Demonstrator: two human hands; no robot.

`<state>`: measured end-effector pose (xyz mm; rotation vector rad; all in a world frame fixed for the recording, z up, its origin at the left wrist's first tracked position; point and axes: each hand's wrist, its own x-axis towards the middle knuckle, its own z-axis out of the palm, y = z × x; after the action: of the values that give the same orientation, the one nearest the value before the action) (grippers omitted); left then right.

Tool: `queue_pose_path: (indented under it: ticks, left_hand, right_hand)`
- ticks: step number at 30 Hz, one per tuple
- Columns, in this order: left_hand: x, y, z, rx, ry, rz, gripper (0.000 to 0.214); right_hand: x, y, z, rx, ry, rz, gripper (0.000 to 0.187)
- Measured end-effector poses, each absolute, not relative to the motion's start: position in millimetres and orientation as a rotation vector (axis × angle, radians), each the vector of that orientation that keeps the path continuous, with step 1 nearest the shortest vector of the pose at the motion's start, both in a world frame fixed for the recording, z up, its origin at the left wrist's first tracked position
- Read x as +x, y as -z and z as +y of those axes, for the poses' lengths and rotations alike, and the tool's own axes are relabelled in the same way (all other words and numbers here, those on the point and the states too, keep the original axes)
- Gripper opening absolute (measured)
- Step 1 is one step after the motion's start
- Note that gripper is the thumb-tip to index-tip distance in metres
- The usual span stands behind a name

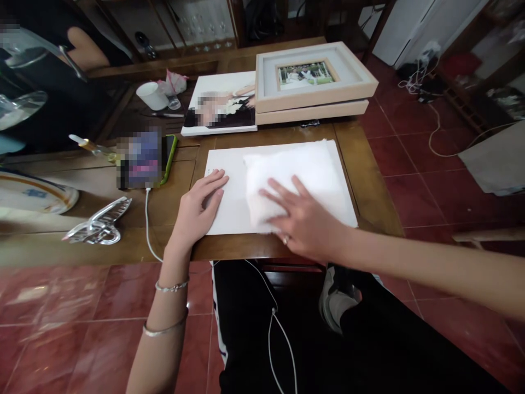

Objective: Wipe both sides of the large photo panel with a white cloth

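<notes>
The hands are apart: the right hand, fingers spread, lies on a white cloth over the white panel's right part; the left hand rests loosely at the panel's left edge. Beyond the panel are a photo print and stacked picture frames.

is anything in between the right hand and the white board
Yes: the cloth lies under the spread fingers of the right hand, covering much of the board. Nothing visible stands between the left hand and the board's left side.
</notes>
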<state>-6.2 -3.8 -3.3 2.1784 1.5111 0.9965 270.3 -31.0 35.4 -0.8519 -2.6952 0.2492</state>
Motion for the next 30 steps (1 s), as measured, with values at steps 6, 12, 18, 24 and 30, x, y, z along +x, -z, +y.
queue_pose_path:
  ticks: [6,12,18,24,30]
  left_hand:
    - [-5.6,2.5,-4.3,2.191,-0.999,1.511,0.032]
    - [-5.7,2.9,-3.6,2.188,-0.977,1.519,0.032]
    - [-5.9,3.3,-3.7,2.177,-1.003,1.491,0.033]
    - [-5.8,3.4,-3.1,2.181,-1.023,1.479,0.033]
    - [-6.3,5.2,-3.1,2.192,-1.043,1.477,0.032]
  right_hand:
    - [272.6,-41.0,-76.5,-0.565,-0.127,-2.748,0.019]
    - [275.6,-41.8,-19.9,-0.686,-0.223,-2.838,0.030]
    - [270.0,-43.3,51.9,-0.945,-0.340,-2.753,0.038]
    - [250.3,-52.2,81.8,-1.242,-0.357,-2.658,0.038]
    - [234.2,-52.7,51.8,-1.239,-0.257,-2.788,0.039]
